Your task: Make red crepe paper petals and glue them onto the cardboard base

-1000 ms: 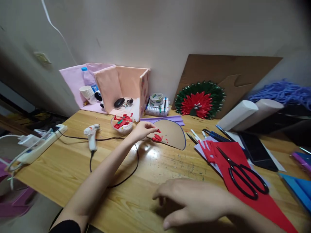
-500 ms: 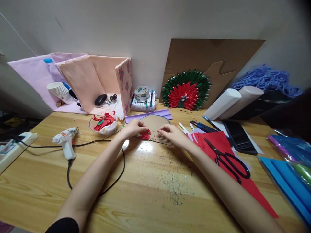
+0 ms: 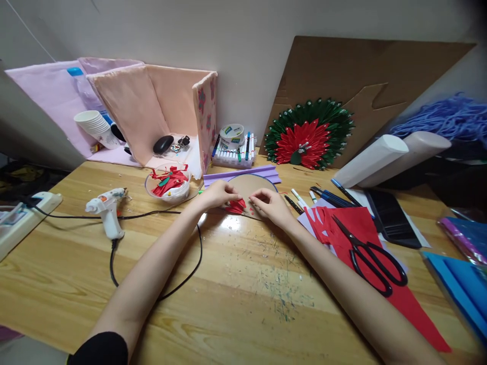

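My left hand point(image 3: 217, 195) is closed in a pinch on red paper strips point(image 3: 236, 206) at the near edge of a round cardboard disc point(image 3: 253, 183). Opposite it, my right hand point(image 3: 272, 205) has thumb and forefinger pressed together over the disc. Whatever those fingertips hold is too small to make out. Tiny red scraps lie on the disc between the hands. Behind the disc is a folded lilac paper strip point(image 3: 213, 179).
At left are a white glue gun point(image 3: 108, 210) with its black cord and a bowl point(image 3: 148, 190) of red scraps. Black scissors point(image 3: 367, 253) lie on red paper point(image 3: 422, 319) at right. A red-green peacock craft point(image 3: 304, 134) leans against cardboard at the back.
My hands have come closer together, the right one moving in toward the red strips. The red strips look more bunched at my left fingertips. The camera view has shifted slightly.
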Tool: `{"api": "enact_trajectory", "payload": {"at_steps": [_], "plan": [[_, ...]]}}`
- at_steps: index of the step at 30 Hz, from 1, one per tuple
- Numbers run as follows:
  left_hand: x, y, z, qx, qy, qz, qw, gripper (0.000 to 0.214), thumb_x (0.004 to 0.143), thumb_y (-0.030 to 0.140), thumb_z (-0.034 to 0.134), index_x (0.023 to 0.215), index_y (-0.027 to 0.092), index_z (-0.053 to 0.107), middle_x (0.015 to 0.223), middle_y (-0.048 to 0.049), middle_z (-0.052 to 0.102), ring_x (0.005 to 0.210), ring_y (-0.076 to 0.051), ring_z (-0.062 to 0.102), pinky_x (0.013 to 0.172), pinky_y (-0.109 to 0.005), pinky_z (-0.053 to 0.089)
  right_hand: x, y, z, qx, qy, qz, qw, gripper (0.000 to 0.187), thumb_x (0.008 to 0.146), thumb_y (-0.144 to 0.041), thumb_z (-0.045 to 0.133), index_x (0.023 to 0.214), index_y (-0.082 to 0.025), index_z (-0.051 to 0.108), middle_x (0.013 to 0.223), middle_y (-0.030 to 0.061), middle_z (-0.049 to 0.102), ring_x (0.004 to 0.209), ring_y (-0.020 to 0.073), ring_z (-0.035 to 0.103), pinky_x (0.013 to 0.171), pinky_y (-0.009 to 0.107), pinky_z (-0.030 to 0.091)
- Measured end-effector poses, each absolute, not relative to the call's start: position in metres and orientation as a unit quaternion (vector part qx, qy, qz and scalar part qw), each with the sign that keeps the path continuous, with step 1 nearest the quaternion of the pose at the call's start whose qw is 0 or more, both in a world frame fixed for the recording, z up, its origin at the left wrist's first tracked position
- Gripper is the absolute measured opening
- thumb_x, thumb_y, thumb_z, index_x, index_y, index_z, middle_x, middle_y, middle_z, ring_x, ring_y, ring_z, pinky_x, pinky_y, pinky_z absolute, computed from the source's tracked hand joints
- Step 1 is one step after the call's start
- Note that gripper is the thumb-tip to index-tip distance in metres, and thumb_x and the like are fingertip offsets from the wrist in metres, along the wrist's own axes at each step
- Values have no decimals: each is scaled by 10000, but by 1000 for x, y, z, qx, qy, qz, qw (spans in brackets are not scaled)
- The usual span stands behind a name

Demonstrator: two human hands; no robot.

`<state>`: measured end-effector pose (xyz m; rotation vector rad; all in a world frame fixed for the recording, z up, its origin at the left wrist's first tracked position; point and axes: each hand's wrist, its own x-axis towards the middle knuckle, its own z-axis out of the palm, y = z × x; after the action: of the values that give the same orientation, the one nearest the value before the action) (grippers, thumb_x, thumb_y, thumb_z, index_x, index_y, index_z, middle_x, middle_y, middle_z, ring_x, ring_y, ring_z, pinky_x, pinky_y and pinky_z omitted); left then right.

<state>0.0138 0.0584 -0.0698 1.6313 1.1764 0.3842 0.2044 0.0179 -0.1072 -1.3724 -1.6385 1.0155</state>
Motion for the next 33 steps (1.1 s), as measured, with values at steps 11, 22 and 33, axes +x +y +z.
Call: {"api": "enact_trajectory", "payload": {"at_steps": [11,22,33], "plan": [[16,60,-75,714,499,162,464,137,713,240,646,704,125,719,647,-42,698,600,-147,589,591,-246,420,200,9,-107,-537,-701,316,345,107,762,-262,589,766,-162,627,714,13,599,620,127,515,584,250,403],[17,61,-85,731,508,160,426,181,708,271,629,744,117,716,720,-54,712,651,-157,605,614,-242,427,192,1,-106,-521,-744,241,341,29,758,-202,590,742,-183,605,743,10,576,670,138,524,615,255,398],[18,61,-85,746,506,148,407,197,716,281,619,740,116,724,701,-63,708,616,-159,586,568,-246,399,191,2,-109,-530,-743,228,338,66,755,-195,585,692,-182,595,704,12,574,660,144,533,611,256,395]]}}
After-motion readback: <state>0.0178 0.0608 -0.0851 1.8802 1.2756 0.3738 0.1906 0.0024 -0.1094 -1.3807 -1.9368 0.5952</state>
